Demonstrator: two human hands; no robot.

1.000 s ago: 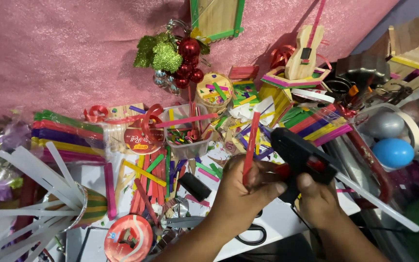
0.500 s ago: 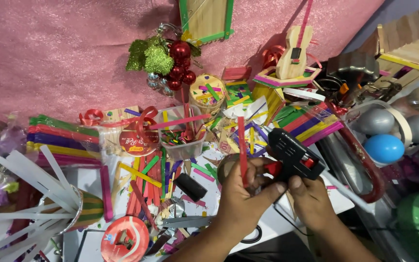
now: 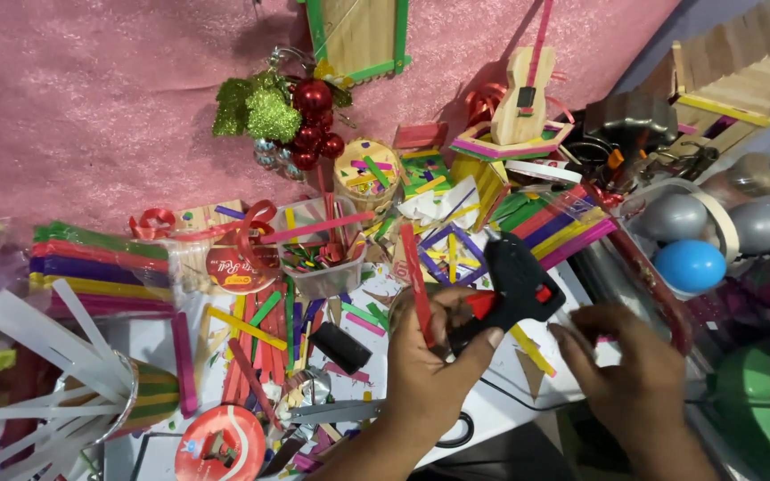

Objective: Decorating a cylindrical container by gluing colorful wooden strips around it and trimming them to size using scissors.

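My left hand [image 3: 430, 361] grips a red craft stick [image 3: 415, 272], which stands upright. The same hand's thumb and fingers press against the front of a black glue gun [image 3: 517, 283] with a red trigger. The gun's body slants up and to the right over a white work surface [image 3: 510, 401]. My right hand [image 3: 636, 379] hovers just right of the gun with its fingers spread and holds nothing. Its fingertips are close to the gun's rear end without gripping it.
Loose coloured sticks litter the table. A clear tub [image 3: 323, 263] holds more, and wrapped stick bundles [image 3: 100, 258] lie at the left. Also here: red and green ornaments [image 3: 291, 116], a wooden guitar model [image 3: 523, 98], a blue ball [image 3: 690, 265], scissors [image 3: 331, 411], a red tape roll [image 3: 220, 443].
My right hand has let go of the glue gun and drawn back to the right. The left hand keeps the red stick upright and now steadies the gun.
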